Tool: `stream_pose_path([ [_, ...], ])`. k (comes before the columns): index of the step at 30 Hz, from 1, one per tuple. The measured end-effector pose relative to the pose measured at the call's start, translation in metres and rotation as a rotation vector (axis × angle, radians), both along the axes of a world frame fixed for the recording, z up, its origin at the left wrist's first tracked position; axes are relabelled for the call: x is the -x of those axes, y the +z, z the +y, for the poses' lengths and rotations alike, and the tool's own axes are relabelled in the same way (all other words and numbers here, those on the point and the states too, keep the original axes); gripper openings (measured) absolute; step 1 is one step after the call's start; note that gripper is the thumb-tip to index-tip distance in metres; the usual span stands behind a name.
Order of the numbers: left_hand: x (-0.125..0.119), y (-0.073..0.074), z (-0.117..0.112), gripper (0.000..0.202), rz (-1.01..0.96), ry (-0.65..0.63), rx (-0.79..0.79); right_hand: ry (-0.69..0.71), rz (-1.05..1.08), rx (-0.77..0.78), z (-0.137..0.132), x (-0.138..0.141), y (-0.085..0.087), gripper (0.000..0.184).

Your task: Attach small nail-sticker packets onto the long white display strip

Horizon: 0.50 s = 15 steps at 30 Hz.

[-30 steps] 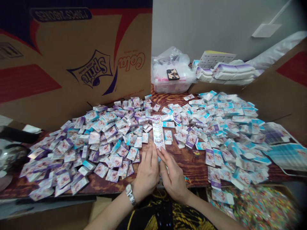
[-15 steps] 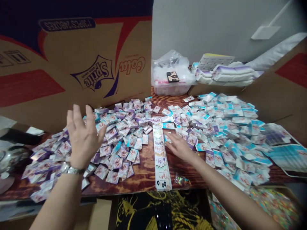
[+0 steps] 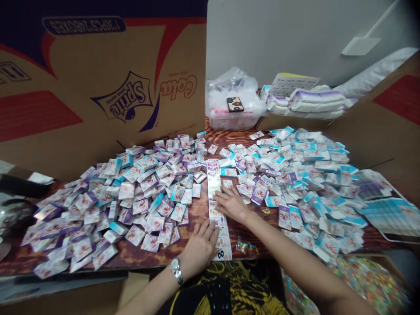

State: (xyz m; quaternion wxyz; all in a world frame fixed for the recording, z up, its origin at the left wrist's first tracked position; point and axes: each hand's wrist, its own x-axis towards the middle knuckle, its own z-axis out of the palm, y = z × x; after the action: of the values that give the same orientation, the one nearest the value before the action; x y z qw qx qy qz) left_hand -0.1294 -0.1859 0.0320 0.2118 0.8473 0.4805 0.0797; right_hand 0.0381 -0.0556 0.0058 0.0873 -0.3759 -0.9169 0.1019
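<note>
A long narrow sticker strip (image 3: 214, 178) printed with small coloured nail shapes lies lengthwise in the middle of the brown wooden table (image 3: 197, 210). My left hand (image 3: 199, 245), a watch on its wrist, rests flat with fingers stretched out on the strip's near end. Further along the strip, my right hand (image 3: 231, 203) lies on its right side, fingers spread flat. Neither hand holds anything. Heaps of small white packets, purple-edged (image 3: 108, 205) on the left and teal-edged (image 3: 308, 179) on the right, flank the strip.
A big cardboard box wall (image 3: 98, 87) stands at the back left and another cardboard flap (image 3: 387, 127) at the right. At the back sit a clear plastic tub (image 3: 234, 111) with a phone on it and stacked white bundles (image 3: 311, 100). Printed sheets (image 3: 387, 201) lie far right.
My left hand came down from over the left heap onto the strip's near end. My right hand slid left from the packets onto the strip. The strip stays unrolled on the table.
</note>
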Motion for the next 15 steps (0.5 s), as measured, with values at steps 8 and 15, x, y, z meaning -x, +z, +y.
stream_pose_path([
  [8, 0.000, 0.036, 0.021, 0.062, -1.211, 0.631, 1.121, 0.107, 0.215, -0.140, -0.033, -0.016, 0.076, 0.027],
  [15, -0.006, 0.047, 0.044, 0.041, -1.624, 0.789, 1.053, 0.393, 0.273, 0.166, -0.078, -0.019, 0.126, 0.027],
])
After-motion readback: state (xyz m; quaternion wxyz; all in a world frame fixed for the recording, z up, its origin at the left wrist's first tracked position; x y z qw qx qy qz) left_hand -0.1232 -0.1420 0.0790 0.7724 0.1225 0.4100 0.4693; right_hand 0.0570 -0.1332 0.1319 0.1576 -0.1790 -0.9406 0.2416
